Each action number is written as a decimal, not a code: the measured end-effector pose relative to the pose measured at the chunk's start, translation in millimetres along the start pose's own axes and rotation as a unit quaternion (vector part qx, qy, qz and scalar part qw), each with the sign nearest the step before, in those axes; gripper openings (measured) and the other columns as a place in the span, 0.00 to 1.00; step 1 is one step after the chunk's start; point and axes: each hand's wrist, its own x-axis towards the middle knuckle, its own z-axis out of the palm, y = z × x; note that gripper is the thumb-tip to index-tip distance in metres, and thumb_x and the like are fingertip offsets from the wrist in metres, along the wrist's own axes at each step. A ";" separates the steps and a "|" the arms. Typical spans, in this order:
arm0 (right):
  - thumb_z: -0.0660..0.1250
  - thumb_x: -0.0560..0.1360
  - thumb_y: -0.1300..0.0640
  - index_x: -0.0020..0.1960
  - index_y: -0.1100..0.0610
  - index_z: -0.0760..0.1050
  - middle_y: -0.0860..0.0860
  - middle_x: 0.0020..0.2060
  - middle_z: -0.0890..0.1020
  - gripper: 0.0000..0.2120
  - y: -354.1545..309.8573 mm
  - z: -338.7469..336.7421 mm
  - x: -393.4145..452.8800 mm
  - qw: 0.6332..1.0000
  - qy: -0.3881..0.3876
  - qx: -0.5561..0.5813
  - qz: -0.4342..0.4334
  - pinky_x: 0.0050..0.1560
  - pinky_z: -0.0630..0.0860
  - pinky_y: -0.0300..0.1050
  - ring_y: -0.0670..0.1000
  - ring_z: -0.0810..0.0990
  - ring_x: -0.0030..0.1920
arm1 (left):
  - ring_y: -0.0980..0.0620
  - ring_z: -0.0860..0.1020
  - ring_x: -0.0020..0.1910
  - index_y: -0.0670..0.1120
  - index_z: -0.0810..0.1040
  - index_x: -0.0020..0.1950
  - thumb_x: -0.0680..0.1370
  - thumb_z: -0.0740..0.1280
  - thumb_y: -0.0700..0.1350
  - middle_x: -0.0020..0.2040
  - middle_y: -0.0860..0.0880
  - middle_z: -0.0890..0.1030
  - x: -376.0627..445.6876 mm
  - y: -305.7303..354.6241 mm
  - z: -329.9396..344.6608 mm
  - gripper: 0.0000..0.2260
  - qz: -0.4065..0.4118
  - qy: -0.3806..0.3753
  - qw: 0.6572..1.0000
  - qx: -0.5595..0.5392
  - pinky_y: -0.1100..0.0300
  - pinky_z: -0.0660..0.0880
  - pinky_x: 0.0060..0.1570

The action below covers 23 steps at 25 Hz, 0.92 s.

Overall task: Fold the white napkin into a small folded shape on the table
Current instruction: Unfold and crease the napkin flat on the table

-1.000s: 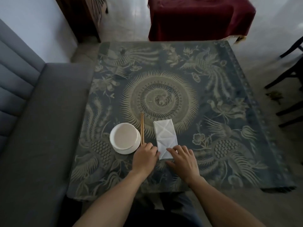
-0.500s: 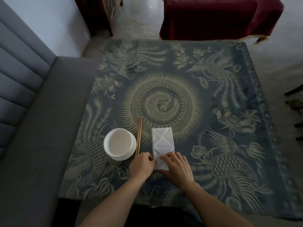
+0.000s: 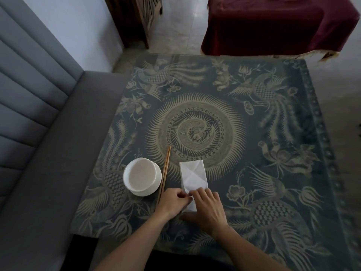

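Square table (image 3: 224, 90) under a dark cloth printed with pale birds, flowers and a round sunburst centre. Near the front edge: white bowl (image 3: 142, 176) on a small saucer, chopsticks (image 3: 165, 174) just beside it, then folded white napkin (image 3: 192, 178), two hands resting on its near end.

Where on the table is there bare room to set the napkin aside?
Free: the table right of the napkin, and the far half beyond the chopsticks. Crowded: the near-left, where the bowl, chopsticks, napkin, left hand and right hand cluster.
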 end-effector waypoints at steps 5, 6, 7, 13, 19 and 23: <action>0.68 0.68 0.41 0.49 0.50 0.72 0.47 0.42 0.76 0.17 8.1 -9.3 0.6 0.997 0.047 0.043 0.045 0.42 0.72 0.47 0.51 0.75 0.42 | 0.62 0.81 0.39 0.54 0.85 0.39 0.73 0.73 0.51 0.38 0.58 0.84 1.4 26.8 0.5 0.04 0.030 -0.012 0.998 -0.054 0.68 0.74 0.39; 0.68 0.70 0.45 0.48 0.50 0.71 0.47 0.41 0.77 0.12 11.0 -11.0 0.6 0.995 0.052 0.055 0.062 0.42 0.72 0.47 0.51 0.76 0.41 | 0.61 0.81 0.40 0.53 0.85 0.39 0.73 0.73 0.49 0.38 0.57 0.84 1.9 31.0 1.1 0.03 0.040 -0.009 0.997 -0.061 0.65 0.76 0.41; 0.68 0.72 0.48 0.46 0.50 0.71 0.47 0.40 0.77 0.09 13.3 -12.8 0.4 0.992 0.064 0.073 0.083 0.41 0.72 0.47 0.51 0.77 0.41 | 0.60 0.81 0.40 0.53 0.85 0.39 0.73 0.74 0.49 0.38 0.56 0.84 2.2 34.8 1.9 0.03 0.051 -0.007 0.996 -0.068 0.62 0.77 0.43; 0.63 0.75 0.53 0.40 0.51 0.69 0.48 0.32 0.78 0.06 32.6 -23.8 8.3 0.872 0.107 0.328 0.348 0.32 0.68 0.48 0.49 0.75 0.33 | 0.59 0.76 0.51 0.51 0.83 0.51 0.78 0.69 0.53 0.51 0.55 0.80 5.4 32.0 16.8 0.08 0.143 0.077 0.983 0.081 0.58 0.74 0.51; 0.66 0.73 0.55 0.40 0.55 0.73 0.53 0.35 0.79 0.05 65.4 -30.3 1.3 0.820 0.110 0.385 0.409 0.37 0.71 0.50 0.55 0.76 0.37 | 0.51 0.68 0.59 0.57 0.72 0.65 0.77 0.63 0.60 0.62 0.54 0.71 10.7 26.6 27.7 0.18 0.169 0.109 0.911 0.361 0.56 0.67 0.53; 0.66 0.72 0.53 0.34 0.56 0.71 0.52 0.31 0.79 0.11 80.5 -31.6 -9.5 0.809 0.126 0.370 0.440 0.36 0.71 0.49 0.52 0.76 0.33 | 0.50 0.66 0.62 0.57 0.70 0.64 0.74 0.64 0.63 0.64 0.54 0.70 20.2 26.0 29.4 0.21 0.185 0.112 0.896 0.387 0.54 0.67 0.57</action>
